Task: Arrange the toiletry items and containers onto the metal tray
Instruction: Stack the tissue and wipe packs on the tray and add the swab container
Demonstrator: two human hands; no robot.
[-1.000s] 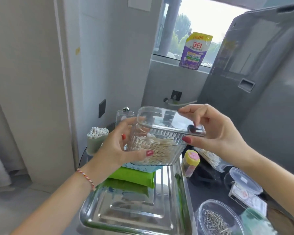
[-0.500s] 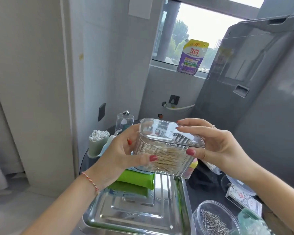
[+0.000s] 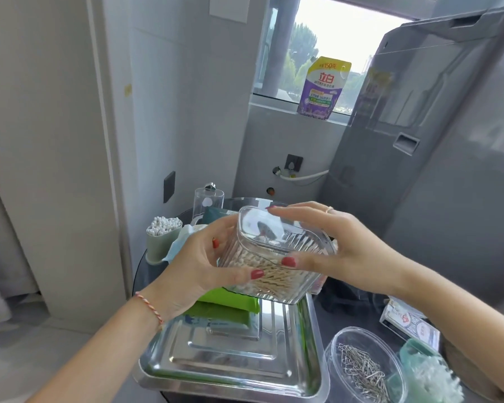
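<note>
Both hands hold a clear ribbed plastic box of wooden cotton swabs (image 3: 269, 274) in the air above the far end of the metal tray (image 3: 233, 365). My left hand (image 3: 198, 266) grips its left side. My right hand (image 3: 341, 254) clasps its right side, with fingers laid flat over the closed clear lid. Green packets (image 3: 230, 305) lie stacked at the tray's far left. The near part of the tray is bare metal.
A green cup of cotton buds (image 3: 161, 237) and a clear dome jar (image 3: 207, 202) stand behind the tray. To the right sit a clear bowl of paper clips (image 3: 361, 370), a teal container (image 3: 425, 370) and a small clear card box (image 3: 410, 321). A grey appliance (image 3: 437, 158) rises at right.
The lid, open and held up by my right hand a second ago, is now pressed shut. The box has dropped slightly toward the tray.
</note>
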